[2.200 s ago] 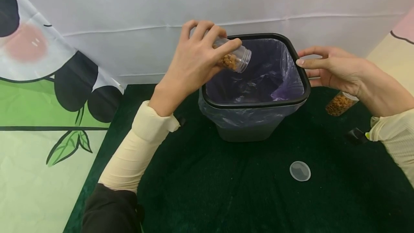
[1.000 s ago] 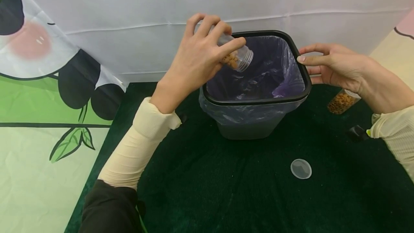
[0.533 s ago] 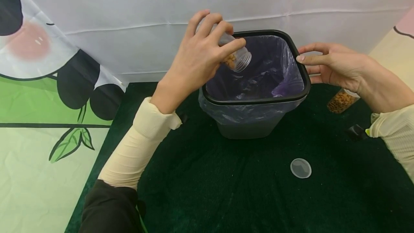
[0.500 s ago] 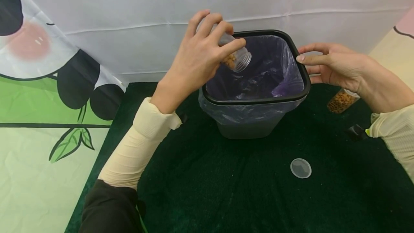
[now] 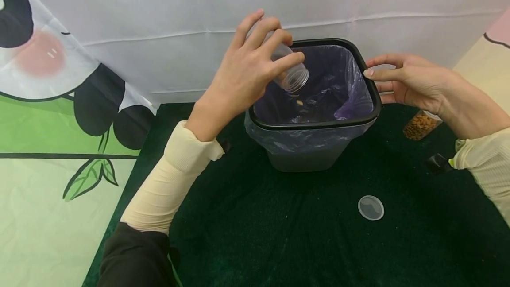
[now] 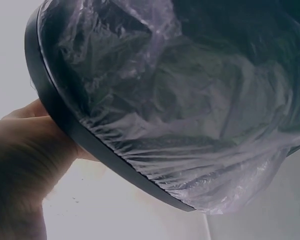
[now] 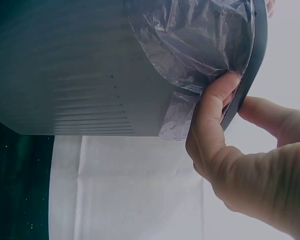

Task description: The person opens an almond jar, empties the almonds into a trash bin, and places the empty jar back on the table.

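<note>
My left hand (image 5: 245, 67) grips a clear plastic jar (image 5: 294, 76), its mouth tipped down over a lined trash bin (image 5: 304, 163). A small tan piece (image 5: 299, 102) shows below the jar's mouth, inside the bin. My right hand (image 5: 414, 79) pinches the bin's black rim (image 5: 376, 101) at the right side, thumb on top and fingers outside. In the right wrist view, those fingers (image 7: 215, 115) press against the plastic liner (image 7: 195, 40). The left wrist view looks into the liner (image 6: 200, 95), with part of the left hand (image 6: 25, 145) behind the rim; the jar is hidden there.
A second jar (image 5: 420, 126), filled with brown pieces, lies under my right wrist. A round clear lid (image 5: 371, 207) lies on the dark green cloth (image 5: 271, 238) in front of the bin. A white sheet (image 5: 171, 8) hangs close behind.
My left hand has tipped the jar further down. The tan pieces seen in it before no longer show in its visible part, and one shows below its mouth. The right hand stays at the rim.
</note>
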Motion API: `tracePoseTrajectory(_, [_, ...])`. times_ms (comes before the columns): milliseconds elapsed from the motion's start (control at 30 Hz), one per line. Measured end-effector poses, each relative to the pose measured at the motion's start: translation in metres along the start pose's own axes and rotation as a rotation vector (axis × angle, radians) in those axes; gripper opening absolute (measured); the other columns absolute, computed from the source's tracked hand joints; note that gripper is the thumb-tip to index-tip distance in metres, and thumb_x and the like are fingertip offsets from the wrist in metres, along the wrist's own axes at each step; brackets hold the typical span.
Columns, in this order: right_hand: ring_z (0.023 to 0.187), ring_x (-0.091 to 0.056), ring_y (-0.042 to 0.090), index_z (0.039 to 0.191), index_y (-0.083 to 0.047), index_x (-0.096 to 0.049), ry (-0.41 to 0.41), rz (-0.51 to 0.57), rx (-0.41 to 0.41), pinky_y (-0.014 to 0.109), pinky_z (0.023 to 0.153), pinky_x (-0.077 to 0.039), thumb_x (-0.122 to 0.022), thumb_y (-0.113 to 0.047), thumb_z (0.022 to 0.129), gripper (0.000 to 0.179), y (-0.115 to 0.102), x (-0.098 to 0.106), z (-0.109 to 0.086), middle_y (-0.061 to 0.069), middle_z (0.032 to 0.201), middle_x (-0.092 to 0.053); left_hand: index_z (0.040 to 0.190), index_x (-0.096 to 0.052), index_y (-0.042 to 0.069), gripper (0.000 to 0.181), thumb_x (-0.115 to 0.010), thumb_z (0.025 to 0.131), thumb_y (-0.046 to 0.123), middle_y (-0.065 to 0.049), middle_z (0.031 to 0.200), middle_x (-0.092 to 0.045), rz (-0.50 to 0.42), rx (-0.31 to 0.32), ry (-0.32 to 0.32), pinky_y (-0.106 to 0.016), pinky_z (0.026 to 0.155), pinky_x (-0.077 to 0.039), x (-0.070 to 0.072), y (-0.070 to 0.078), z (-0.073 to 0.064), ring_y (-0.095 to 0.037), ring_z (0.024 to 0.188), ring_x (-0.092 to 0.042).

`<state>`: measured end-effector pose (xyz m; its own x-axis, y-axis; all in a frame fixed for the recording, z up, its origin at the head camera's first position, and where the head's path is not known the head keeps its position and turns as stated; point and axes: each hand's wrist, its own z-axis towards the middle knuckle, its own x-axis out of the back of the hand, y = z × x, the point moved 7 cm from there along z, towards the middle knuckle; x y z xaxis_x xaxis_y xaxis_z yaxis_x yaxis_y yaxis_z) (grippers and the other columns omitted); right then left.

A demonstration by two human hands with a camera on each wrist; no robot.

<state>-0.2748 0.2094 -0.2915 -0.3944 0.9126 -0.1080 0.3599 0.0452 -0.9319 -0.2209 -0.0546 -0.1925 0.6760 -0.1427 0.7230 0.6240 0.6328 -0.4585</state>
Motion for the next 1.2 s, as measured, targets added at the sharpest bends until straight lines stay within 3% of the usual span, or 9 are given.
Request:
tracePoseTrajectory(200, [0.09,-0.072,0.019,0.136,-0.013,-0.034,-0.005,-0.009,0.006,0.036,0.074,-0.06,-0.054,-0.01,0.1,0.041,0.0,-0.001,0.001,0.002,0.109,-0.067,0.128,-0.056,0.031,0.041,-0.051,0.098,0.005,-0.005,0.13,-0.06,0.09,-0.056,0.052,-0.046,0.125,-0.016,0.002,0.004,0.001,-0.028,0.131,-0.042])
tracePoseTrajectory(300, [0.091,-0.072,0.019,0.136,-0.013,-0.034,-0.008,-0.007,0.005,0.037,0.075,-0.06,-0.054,-0.01,0.1,0.041,0.0,-0.001,0.002,0.002,0.109,-0.066,0.127,-0.055,0.031,0.037,-0.05,0.1,0.007,-0.005,0.129,-0.059,0.163,-0.079,0.063,-0.045,0.125,-0.017,0.002,0.007,0.002,-0.028,0.13,-0.043])
tracePoseTrajectory(400, [0.091,-0.072,0.019,0.136,-0.013,-0.034,-0.009,0.002,0.0,0.037,0.075,-0.06,-0.055,-0.011,0.1,0.042,0.0,-0.002,0.002,0.002,0.109,-0.066,0.128,-0.051,0.03,0.037,-0.053,0.099,0.007,-0.005,0.132,-0.057,0.257,-0.112,0.042,-0.044,0.124,-0.018,0.0,0.011,0.002,-0.027,0.132,-0.042])
tracePoseTrajectory(500, [0.091,-0.072,0.019,0.137,-0.014,-0.033,-0.007,0.01,-0.004,0.037,0.076,-0.06,-0.055,-0.01,0.1,0.042,0.0,-0.003,0.002,0.002,0.109,-0.066,0.13,-0.049,0.029,0.043,-0.061,0.095,0.005,-0.007,0.136,-0.055,0.29,-0.19,-0.024,-0.045,0.124,-0.018,-0.006,0.018,0.002,-0.029,0.133,-0.041])
tracePoseTrajectory(600, [0.091,-0.072,0.019,0.136,-0.014,-0.034,-0.002,0.008,-0.004,0.037,0.076,-0.06,-0.055,-0.011,0.1,0.042,0.0,-0.003,0.002,0.002,0.11,-0.066,0.131,-0.049,0.027,0.048,-0.067,0.092,0.005,-0.009,0.138,-0.054,0.25,-0.257,-0.106,-0.047,0.125,-0.017,-0.012,0.024,0.002,-0.03,0.136,-0.04])
tracePoseTrajectory(667, [0.091,-0.072,0.019,0.136,-0.014,-0.034,0.001,0.009,-0.004,0.037,0.076,-0.06,-0.055,-0.011,0.1,0.043,0.0,-0.003,0.002,0.002,0.11,-0.066,0.13,-0.049,0.026,0.047,-0.068,0.092,0.007,-0.01,0.138,-0.054,0.213,-0.26,-0.135,-0.047,0.125,-0.017,-0.014,0.024,0.002,-0.031,0.137,-0.039])
tracePoseTrajectory(933, [0.09,-0.072,0.019,0.136,-0.013,-0.034,-0.005,0.016,0.0,0.037,0.075,-0.06,-0.055,-0.01,0.1,0.042,-0.001,-0.005,0.002,0.002,0.109,-0.066,0.134,-0.05,0.029,0.049,-0.065,0.093,0.005,-0.009,0.14,-0.052,0.065,-0.163,-0.145,-0.049,0.124,-0.019,-0.01,0.015,0.002,-0.03,0.136,-0.04])
tracePoseTrajectory(1200, [0.091,-0.072,0.02,0.137,-0.013,-0.033,-0.011,0.029,0.002,0.037,0.075,-0.06,-0.055,-0.01,0.1,0.043,-0.001,-0.005,0.003,0.003,0.109,-0.066,0.143,-0.045,0.026,0.058,-0.071,0.091,0.025,-0.009,0.14,-0.05,-0.113,-0.063,-0.187,-0.052,0.117,-0.026,-0.005,0.007,0.002,-0.029,0.135,-0.043])
